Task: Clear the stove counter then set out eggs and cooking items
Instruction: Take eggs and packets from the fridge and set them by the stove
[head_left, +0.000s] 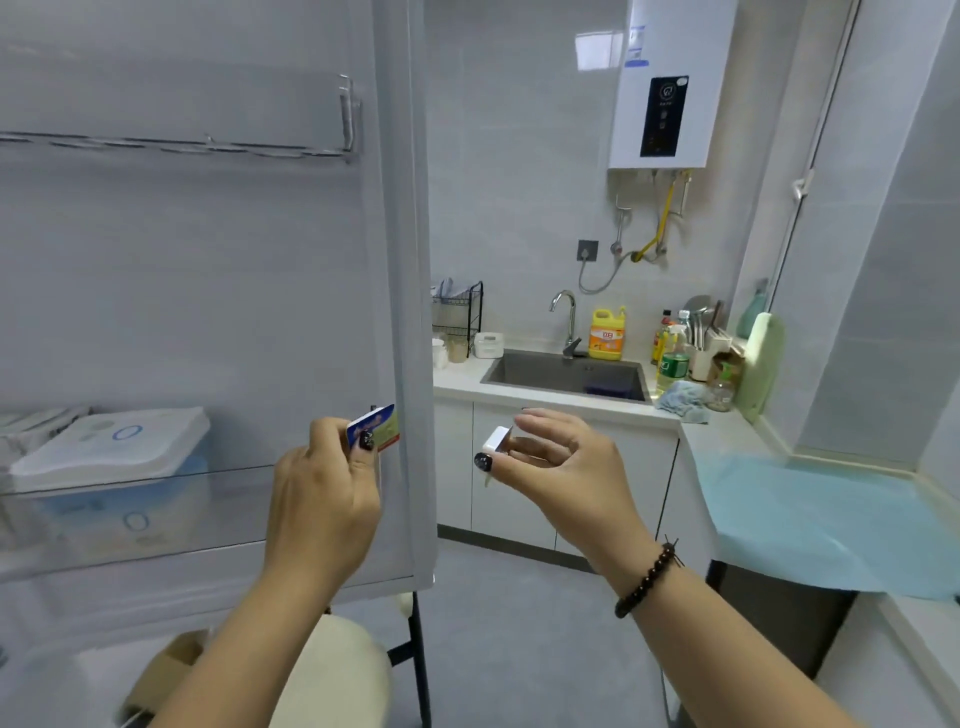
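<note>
My left hand (327, 483) pinches a small flat packet (376, 427), blue, red and green, in front of the open fridge door (208, 270). My right hand (561, 462) pinches a small white block (496, 441) between thumb and fingers, just right of the door's edge. A dark bead bracelet (647, 579) sits on my right wrist. On the door's lower shelf (135, 480) lies a white and blue pouch (114, 441). The upper door rack (182, 143) looks bare.
Ahead is a counter with a steel sink (566, 371), a tap, a yellow detergent bottle (607, 332), a dish rack (460, 312), several bottles and a blue cloth (683, 397). A light blue sheet (810, 514) covers the right counter. A cream stool (332, 670) stands below the door.
</note>
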